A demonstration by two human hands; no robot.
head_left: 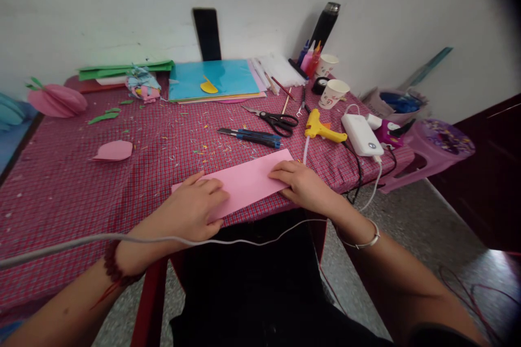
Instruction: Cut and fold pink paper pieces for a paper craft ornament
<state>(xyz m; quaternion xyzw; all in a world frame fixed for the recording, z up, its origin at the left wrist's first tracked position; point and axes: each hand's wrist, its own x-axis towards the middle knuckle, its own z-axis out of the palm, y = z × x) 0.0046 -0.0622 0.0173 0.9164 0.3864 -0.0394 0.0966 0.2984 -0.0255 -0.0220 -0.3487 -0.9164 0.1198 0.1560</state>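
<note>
Both hands lie flat on pink paper (244,181) at lower centre, bench edge: left hand (193,209) pins one end, right hand (301,184) the other, fingers spread, nothing pinched. Scissors (279,119) above.

Soft even daylight; edges bowed, corners darkened; far clutter slightly blurred
</note>
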